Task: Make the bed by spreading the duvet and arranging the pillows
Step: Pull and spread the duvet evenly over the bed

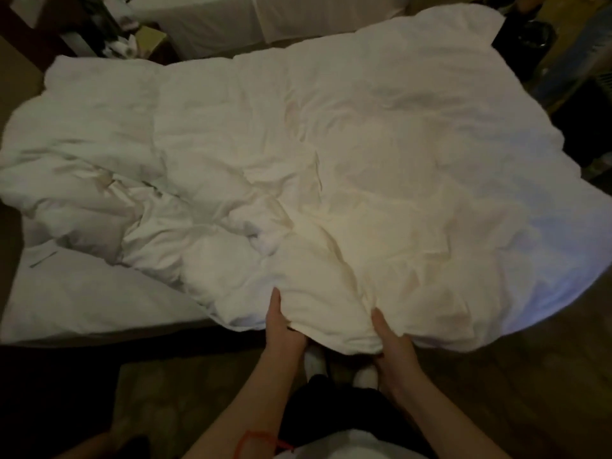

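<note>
Duvet (331, 154) everywhere: white, crumpled, sprawled across nearly the whole bed, smoother toward the right and far side, bunched into deep folds at the left and centre. Its near edge hangs over the side of the bed, right in front of the person. The left hand (281, 326) grips that edge, thumb lying on top of the fabric, fingers tucked beneath. The right hand (392, 342) holds the same edge just beside it, thumb up on the cloth, fingers curled under the hem. Both bare forearms reach in from the bottom. At the near left the bare white sheet (82, 293) shows where the cover does not reach. Between the arms, down by the floor, two white-socked feet (337, 366) peek out under the overhang. A red cord (255, 442) loops the left forearm. Beyond the bed, a second white bed (231, 21) stands at the top, with dark clutter and a cardboard box (152, 38) in the upper left corner. Dim furniture along the right side is too dark to make out. No pillow can be picked out in the folds.
</note>
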Demonstrator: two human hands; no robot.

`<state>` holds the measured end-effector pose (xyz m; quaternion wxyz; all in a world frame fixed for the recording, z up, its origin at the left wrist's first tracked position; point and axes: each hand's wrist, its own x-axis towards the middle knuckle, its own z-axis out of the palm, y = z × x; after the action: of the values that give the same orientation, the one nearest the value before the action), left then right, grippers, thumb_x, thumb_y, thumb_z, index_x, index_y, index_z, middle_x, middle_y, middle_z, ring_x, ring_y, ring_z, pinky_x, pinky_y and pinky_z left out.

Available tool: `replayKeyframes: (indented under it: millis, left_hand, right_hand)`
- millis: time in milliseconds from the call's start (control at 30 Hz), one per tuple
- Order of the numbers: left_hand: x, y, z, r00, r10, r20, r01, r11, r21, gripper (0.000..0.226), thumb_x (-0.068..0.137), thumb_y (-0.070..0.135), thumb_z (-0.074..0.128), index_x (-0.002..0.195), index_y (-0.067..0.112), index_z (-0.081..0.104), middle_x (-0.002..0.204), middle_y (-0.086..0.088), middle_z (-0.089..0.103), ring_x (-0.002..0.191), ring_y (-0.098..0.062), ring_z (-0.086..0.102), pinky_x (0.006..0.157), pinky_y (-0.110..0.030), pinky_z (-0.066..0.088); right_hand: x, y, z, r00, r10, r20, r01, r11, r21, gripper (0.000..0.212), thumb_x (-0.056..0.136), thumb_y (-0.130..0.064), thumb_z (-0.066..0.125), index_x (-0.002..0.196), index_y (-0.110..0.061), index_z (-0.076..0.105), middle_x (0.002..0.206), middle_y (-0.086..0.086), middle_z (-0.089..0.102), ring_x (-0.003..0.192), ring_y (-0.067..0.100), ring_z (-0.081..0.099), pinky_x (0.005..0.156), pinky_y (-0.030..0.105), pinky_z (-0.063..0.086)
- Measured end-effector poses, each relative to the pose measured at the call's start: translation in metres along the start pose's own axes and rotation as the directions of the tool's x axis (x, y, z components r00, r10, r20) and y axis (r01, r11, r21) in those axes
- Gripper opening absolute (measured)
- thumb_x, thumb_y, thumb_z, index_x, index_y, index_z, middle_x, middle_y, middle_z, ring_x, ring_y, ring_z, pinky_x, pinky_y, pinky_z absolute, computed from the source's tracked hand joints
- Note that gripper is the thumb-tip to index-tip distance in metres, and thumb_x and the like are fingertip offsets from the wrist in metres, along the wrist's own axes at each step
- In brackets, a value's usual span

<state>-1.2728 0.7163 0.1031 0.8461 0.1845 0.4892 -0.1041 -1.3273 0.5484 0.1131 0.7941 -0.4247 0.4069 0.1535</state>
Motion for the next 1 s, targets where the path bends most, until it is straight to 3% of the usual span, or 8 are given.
replayKeyframes:
  millis: [100,200,300,600,700,833,933,1000]
  left_hand:
    - [-0.003,0.005,0.006,0.998,0.063,-0.019,-0.061,0.996,0.072,0.053,0.099,0.045,0.049,0.141,0.013,0.050,0.135,-0.014,0.057,0.134,-0.035,0.044,0.120,-0.046,0.025]
    - [-0.009,-0.008,-0.008,0.993,0.106,0.042,-0.111,0.985,0.134,0.055,0.095,0.044,0.058,0.138,0.009,0.055,0.132,-0.017,0.063,0.124,-0.036,0.057,0.107,-0.047,0.043]
    - [-0.028,-0.011,-0.026,0.955,0.294,-0.042,-0.261,0.900,0.350,0.056,0.084,0.038,0.077,0.132,0.013,0.062,0.118,-0.007,0.073,0.106,-0.026,0.070,0.089,-0.039,0.057]
    - [-0.028,0.126,-0.018,0.952,0.261,0.162,-0.284,0.948,0.143,0.051,0.093,0.045,0.064,0.134,0.016,0.061,0.130,-0.011,0.066,0.121,-0.034,0.060,0.111,-0.047,0.042]
    - [-0.015,0.127,-0.048,0.967,0.256,0.017,-0.244,0.897,0.369,0.068,0.078,0.051,0.078,0.135,0.022,0.058,0.128,-0.005,0.067,0.114,-0.029,0.064,0.093,-0.038,0.055]
    - [0.016,0.103,-0.132,0.995,0.027,-0.099,0.007,0.945,0.327,0.123,0.038,0.064,0.093,0.145,0.022,0.049,0.140,-0.009,0.058,0.121,-0.034,0.058,0.107,-0.046,0.045]
    - [-0.022,0.108,-0.114,1.000,0.018,-0.004,-0.016,0.959,0.282,0.069,0.086,0.051,0.068,0.144,0.020,0.050,0.138,-0.010,0.059,0.121,-0.032,0.057,0.100,-0.042,0.047]
    - [-0.024,0.112,-0.112,0.996,0.082,0.029,-0.087,0.929,0.359,0.050,0.093,0.042,0.065,0.137,0.020,0.054,0.126,-0.006,0.067,0.113,-0.027,0.062,0.092,-0.037,0.052]
  right_hand:
    - [-0.005,-0.003,0.011,1.000,-0.002,0.003,0.002,0.999,0.041,0.111,0.046,-0.060,0.092,0.143,-0.028,0.049,0.138,-0.006,0.058,0.112,0.012,0.061,0.090,0.031,0.047]
    - [-0.018,0.026,0.056,0.988,0.081,0.131,-0.099,0.985,0.141,0.057,0.085,-0.041,0.074,0.136,-0.027,0.052,0.123,-0.003,0.066,0.102,0.006,0.066,0.088,0.028,0.052]
    - [-0.028,0.037,0.101,0.957,0.220,0.187,-0.273,0.899,0.341,0.062,0.081,-0.040,0.076,0.136,-0.020,0.056,0.127,0.003,0.066,0.116,0.023,0.062,0.106,0.042,0.045]
    - [-0.023,0.007,0.103,0.974,-0.183,0.136,0.164,0.976,0.142,0.046,0.093,-0.037,0.064,0.137,-0.030,0.052,0.128,-0.008,0.065,0.114,0.015,0.064,0.098,0.035,0.049]
    - [-0.017,0.026,0.097,0.969,-0.247,-0.003,0.247,0.969,0.000,0.087,0.072,-0.059,0.077,0.148,-0.031,0.043,0.142,-0.013,0.053,0.126,0.015,0.054,0.112,0.038,0.038]
    - [-0.015,0.090,0.107,0.999,0.003,-0.047,0.003,0.993,0.115,0.115,0.047,-0.063,0.090,0.147,-0.028,0.046,0.144,-0.001,0.054,0.122,0.026,0.056,0.103,0.044,0.045]
    - [-0.027,0.119,0.159,0.993,0.118,-0.016,-0.113,0.978,0.176,0.087,0.062,-0.056,0.085,0.136,-0.021,0.055,0.128,0.006,0.064,0.109,0.025,0.062,0.084,0.038,0.052]
    - [-0.032,0.132,0.194,0.989,0.146,0.011,-0.144,0.959,0.243,0.051,0.085,-0.044,0.071,0.130,-0.025,0.053,0.111,0.004,0.066,0.099,0.022,0.063,0.077,0.036,0.051]
